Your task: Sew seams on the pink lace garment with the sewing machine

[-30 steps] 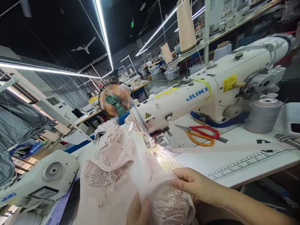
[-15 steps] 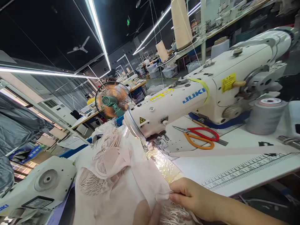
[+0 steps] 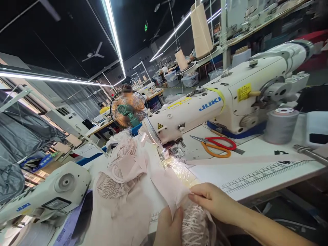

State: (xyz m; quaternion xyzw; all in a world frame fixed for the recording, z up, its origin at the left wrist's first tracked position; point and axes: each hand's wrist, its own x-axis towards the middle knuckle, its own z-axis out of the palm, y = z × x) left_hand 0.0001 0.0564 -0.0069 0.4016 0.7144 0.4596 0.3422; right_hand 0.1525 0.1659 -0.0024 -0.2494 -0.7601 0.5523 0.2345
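A pale pink piece of fabric (image 3: pixel 170 186) with a lace part (image 3: pixel 194 222) runs from under the sewing machine (image 3: pixel 189 112) head toward me. My right hand (image 3: pixel 211 200) pinches its right edge between thumb and fingers. Lower down, my left hand (image 3: pixel 169 225) grips the same fabric beside the lace, thumb and fingers pressed together. More pink fabric with lace (image 3: pixel 123 171) lies heaped on the table to the left. Shiny clear film (image 3: pixel 183 172) covers the machine bed just in front of the needle area.
Scissors (image 3: pixel 217 147) with red and orange handles lie on the table right of the machine head. A grey thread cone (image 3: pixel 281 126) stands further right. Ruler markings (image 3: pixel 258 176) line the front edge. A second machine (image 3: pixel 64 184) is at left, a fan (image 3: pixel 128 109) behind.
The camera view has shifted slightly, so the machine and table sit differently in the picture. My left hand has come further into view on the fabric; my right hand keeps its pinch.
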